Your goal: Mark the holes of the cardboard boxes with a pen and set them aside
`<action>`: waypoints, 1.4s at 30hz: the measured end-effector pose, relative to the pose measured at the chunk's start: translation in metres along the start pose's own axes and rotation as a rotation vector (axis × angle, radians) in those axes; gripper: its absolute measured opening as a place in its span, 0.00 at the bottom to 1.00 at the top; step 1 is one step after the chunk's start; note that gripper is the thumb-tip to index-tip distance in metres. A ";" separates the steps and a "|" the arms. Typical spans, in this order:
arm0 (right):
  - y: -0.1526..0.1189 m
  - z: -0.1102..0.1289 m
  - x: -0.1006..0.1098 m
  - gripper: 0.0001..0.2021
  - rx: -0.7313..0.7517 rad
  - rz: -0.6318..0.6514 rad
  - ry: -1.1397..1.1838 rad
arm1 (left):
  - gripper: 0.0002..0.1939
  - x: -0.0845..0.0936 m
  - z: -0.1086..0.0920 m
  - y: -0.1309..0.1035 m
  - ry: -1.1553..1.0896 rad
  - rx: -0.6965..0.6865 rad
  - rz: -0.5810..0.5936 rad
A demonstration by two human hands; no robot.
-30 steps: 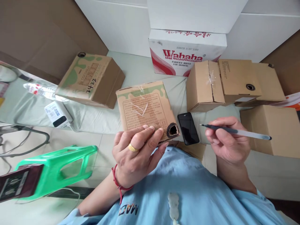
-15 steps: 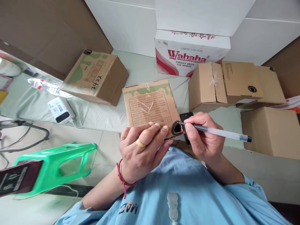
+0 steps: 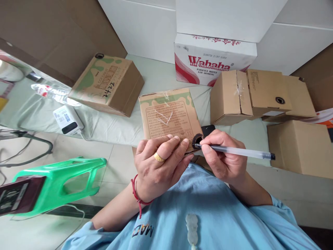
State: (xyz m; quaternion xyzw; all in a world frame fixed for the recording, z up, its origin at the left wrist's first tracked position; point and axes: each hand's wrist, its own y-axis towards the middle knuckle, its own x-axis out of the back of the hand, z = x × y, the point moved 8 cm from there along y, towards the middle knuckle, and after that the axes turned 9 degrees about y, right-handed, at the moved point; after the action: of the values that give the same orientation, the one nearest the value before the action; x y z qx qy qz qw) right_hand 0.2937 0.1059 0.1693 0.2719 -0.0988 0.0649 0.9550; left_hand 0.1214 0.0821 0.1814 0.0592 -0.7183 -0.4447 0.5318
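My left hand point(image 3: 162, 159) grips the near edge of a cardboard box point(image 3: 169, 113), its fingers flat on the top face and the thumb at the edge below. Several thin white strips point(image 3: 164, 118) lie on that face. Near the box's right corner is a hole point(image 3: 198, 140) with a thick black ring inked around it. Between thumb and fingers my right hand point(image 3: 225, 154) holds a pen point(image 3: 241, 151), whose tip touches the lower side of the black ring. A dark phone-like object point(image 3: 208, 130) lies behind the right hand, mostly hidden.
A green-patterned carton point(image 3: 109, 85) stands at left, with a plastic bottle point(image 3: 52, 93) and a white device point(image 3: 68, 120) near it. At the back is a Wahaha carton point(image 3: 213, 59). Brown boxes point(image 3: 230, 99) line the right. A green stool point(image 3: 62, 180) stands on the floor at lower left.
The pen tip has moved from the top of the black ring down to its lower side, my right hand shifting slightly with it. My left hand keeps its hold on the box.
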 end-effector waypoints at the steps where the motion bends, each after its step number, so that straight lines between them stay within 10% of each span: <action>1: -0.001 0.001 0.000 0.06 0.005 0.002 0.002 | 0.16 0.000 0.000 0.000 0.001 -0.003 0.000; 9: -0.005 -0.007 0.021 0.05 -0.008 -0.206 0.034 | 0.16 0.000 0.001 0.000 0.002 -0.004 -0.007; 29: -0.008 -0.012 0.024 0.03 -0.058 -0.215 -0.055 | 0.16 0.000 0.000 0.001 -0.004 -0.006 -0.005; 42: -0.002 0.005 0.004 0.06 0.044 -0.003 0.048 | 0.15 -0.001 0.001 0.000 0.012 0.008 -0.001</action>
State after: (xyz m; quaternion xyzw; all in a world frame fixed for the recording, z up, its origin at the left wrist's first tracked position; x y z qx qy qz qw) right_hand 0.2969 0.1018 0.1735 0.2911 -0.0743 0.0723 0.9511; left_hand 0.1208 0.0833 0.1800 0.0644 -0.7168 -0.4419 0.5355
